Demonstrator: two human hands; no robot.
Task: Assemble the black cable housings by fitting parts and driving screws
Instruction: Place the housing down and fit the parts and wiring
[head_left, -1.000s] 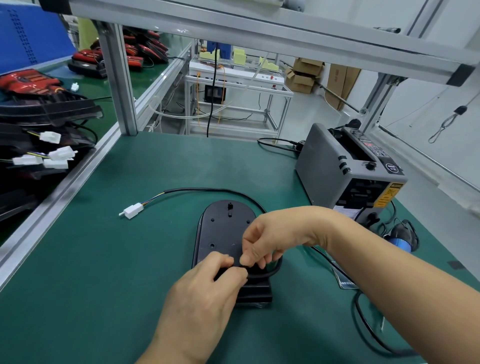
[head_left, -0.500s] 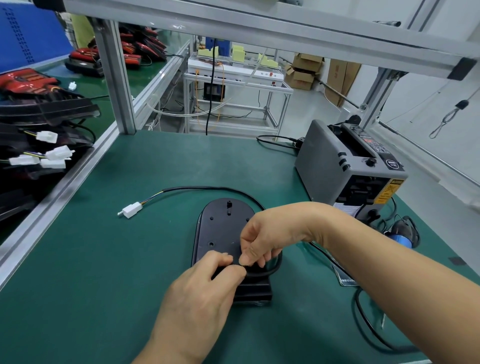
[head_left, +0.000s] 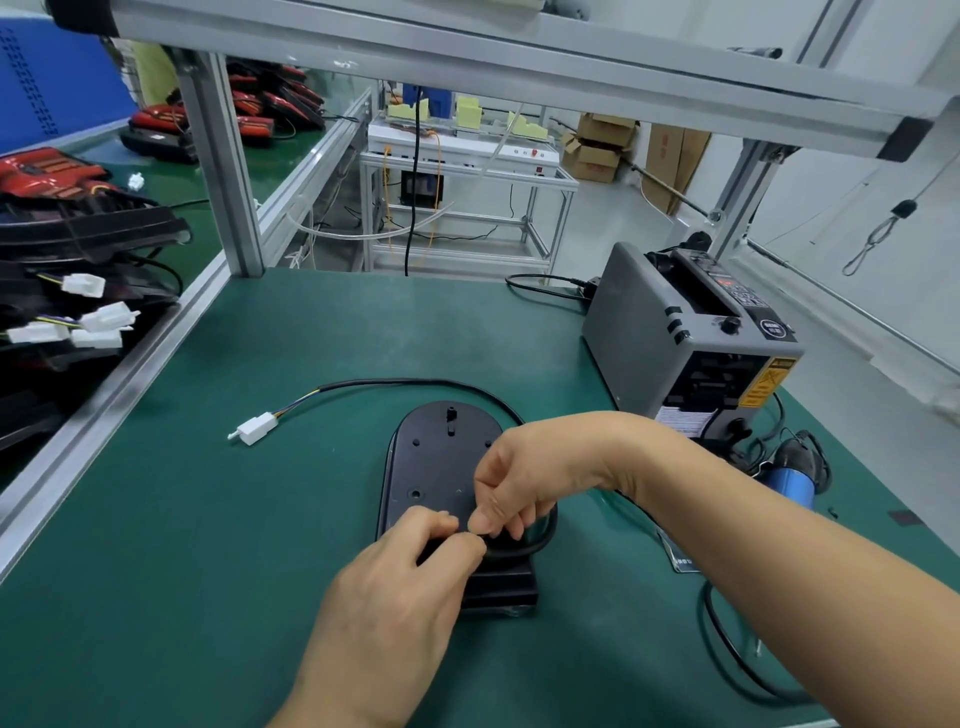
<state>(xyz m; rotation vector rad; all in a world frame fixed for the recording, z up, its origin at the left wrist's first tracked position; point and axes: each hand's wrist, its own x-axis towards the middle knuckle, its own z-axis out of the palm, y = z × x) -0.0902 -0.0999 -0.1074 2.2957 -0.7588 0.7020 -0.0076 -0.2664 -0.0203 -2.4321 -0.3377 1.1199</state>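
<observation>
- Black housing (head_left: 441, 467) lies flat on the green bench mat (head_left: 208, 571), roughly centre, just in front of us. Its rounded end points away from us and the squared block end is nearest.
- Holes and a small upright peg show on its top face.
- Black cable (head_left: 415, 383) loops at the housing's near right corner, passes under our right hand, arcs round the far end and runs off to the left.
- The cable ends in a white connector (head_left: 255, 429) lying on the mat left of the housing, apart from it. Short coloured wires show between sheath and connector.
- Right hand (head_left: 524, 478) reaches in from the right over the housing, with thumb and fingertips pinching the cable at the loop.
- Left hand (head_left: 400, 597) comes up from below with fingers curled. Thumb and forefinger nip the same cable just beside the right hand's fingertips. The two hands are touching or nearly so; we can't tell which.
- The near end of the housing is partly hidden by both hands.
- A grey tape dispenser (head_left: 675, 332) sits at the right edge of the mat, beyond our right forearm. A blue cylindrical item (head_left: 792, 480) is just in front of it.
- A second black lead (head_left: 727, 660) curves on the mat under the right forearm.
- On the left, past the aluminium rail, there's a stack of black parts with white plugs (head_left: 98, 317). Red-and-black units (head_left: 52, 171) sit further back on the neighbouring bench.
- Behind the bench are a white rack (head_left: 457, 150) and cardboard boxes (head_left: 597, 145) on the floor.
</observation>
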